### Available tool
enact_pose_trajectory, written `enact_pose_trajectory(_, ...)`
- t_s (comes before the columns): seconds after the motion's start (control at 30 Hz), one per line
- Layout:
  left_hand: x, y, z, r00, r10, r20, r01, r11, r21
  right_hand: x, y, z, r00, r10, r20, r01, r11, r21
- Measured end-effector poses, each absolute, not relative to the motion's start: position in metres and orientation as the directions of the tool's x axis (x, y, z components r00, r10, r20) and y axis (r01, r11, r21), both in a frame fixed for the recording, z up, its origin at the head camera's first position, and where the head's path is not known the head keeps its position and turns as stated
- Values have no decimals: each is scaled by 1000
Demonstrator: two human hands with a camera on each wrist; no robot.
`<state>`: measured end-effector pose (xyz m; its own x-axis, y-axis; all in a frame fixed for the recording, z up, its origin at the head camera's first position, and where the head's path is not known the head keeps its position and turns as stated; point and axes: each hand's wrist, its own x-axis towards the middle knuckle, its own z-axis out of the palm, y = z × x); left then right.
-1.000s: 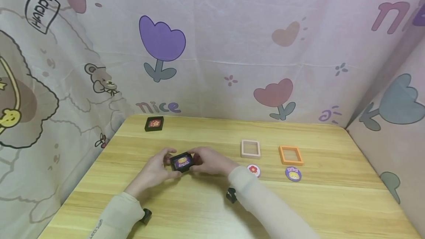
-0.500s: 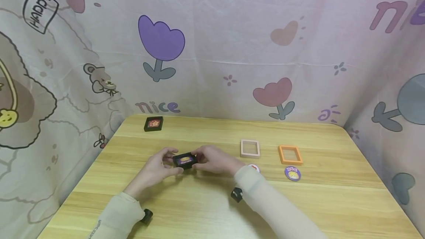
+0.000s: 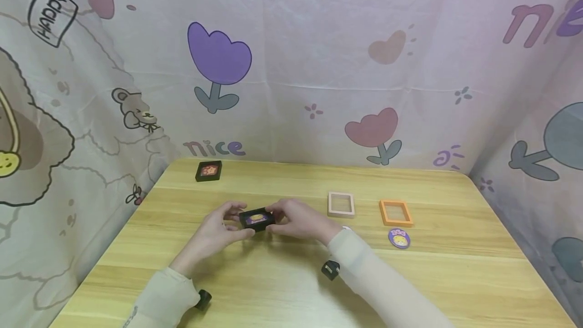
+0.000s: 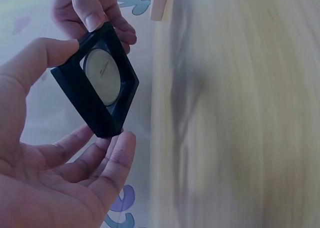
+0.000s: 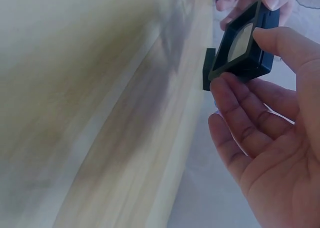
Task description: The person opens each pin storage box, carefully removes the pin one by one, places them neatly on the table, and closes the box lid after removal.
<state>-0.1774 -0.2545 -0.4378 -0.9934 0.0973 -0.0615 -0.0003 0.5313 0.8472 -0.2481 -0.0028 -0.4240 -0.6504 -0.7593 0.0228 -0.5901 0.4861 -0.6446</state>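
Observation:
Both hands hold a black square display frame between them in the head view, raised over the table. Inside the frame [image 3: 249, 226] sits a round purple badge [image 3: 257, 217] with a yellow character. My left hand [image 3: 213, 232] grips the left side, thumb on the near edge and fingers at the far one. At the opposite side, my right hand [image 3: 300, 220] pinches the frame between thumb and fingers. The left wrist view shows the badge's plain pale back [image 4: 103, 78] within the frame's opening. From the right wrist camera, the deep frame wall [image 5: 265, 36] lies under the right thumb.
Another black frame [image 3: 209, 171] with a red picture lies at the table's back left. To the right are a pink frame [image 3: 340, 215], an orange frame [image 3: 396, 223] and a purple badge [image 3: 399, 238]. My right sleeve [image 3: 364, 262] nearly covers a white badge.
Both hands and the black frame have shifted slightly right, and the frame's face has tilted flatter. My right sleeve now hides almost all of the red-flower badge.

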Motion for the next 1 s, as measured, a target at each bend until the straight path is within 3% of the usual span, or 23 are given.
enact_pose_trajectory(0.6,-166,-239,-422,-991,130,-6,50,423,905,-235,18,-413,-697,-706,129,-554,415,-722)
enact_pose_trajectory(1.0,-160,-226,-416,-996,72,58,83,423,902,-224,26,-413,-808,-586,59,-347,392,-852)
